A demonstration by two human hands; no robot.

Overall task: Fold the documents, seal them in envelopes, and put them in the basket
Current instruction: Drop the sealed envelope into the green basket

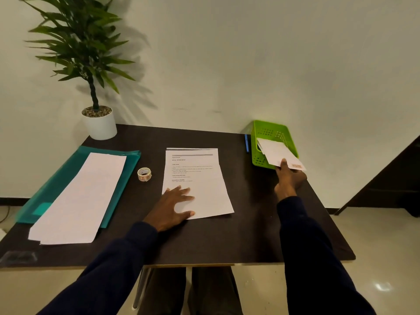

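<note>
- Left hand (176, 205): flat, fingers spread and straight, pressing on the near-left part of the printed document (197, 176). It holds nothing.
- Printed document: lies unfolded at the centre of the dark table (227, 237), text side up. The edge of another sheet shows just past its far end.
- Right hand (289, 178): at the right side of the table, pinching the near end of a white envelope (277, 153), thumb on top. The fingers underneath are hidden.
- Envelope: far end inside the green basket (271, 130), near end sticking out over the basket's near rim. There is a reddish mark at its near-right corner, too blurred to read.
- Green basket: far-right corner of the table, perforated walls.
- Blue pen (246, 143): on the table just left of the basket.
- Tape roll (144, 174): just left of the document, apart from it.
- Teal folder (56, 178): on the left side of the table with a stack of long white sheets (79, 196) on top. I cannot tell whether these are envelopes or paper.
- Potted plant (100, 123): white pot, far-left corner, against the wall.
- Dark sleeves cover both forearms.
</note>
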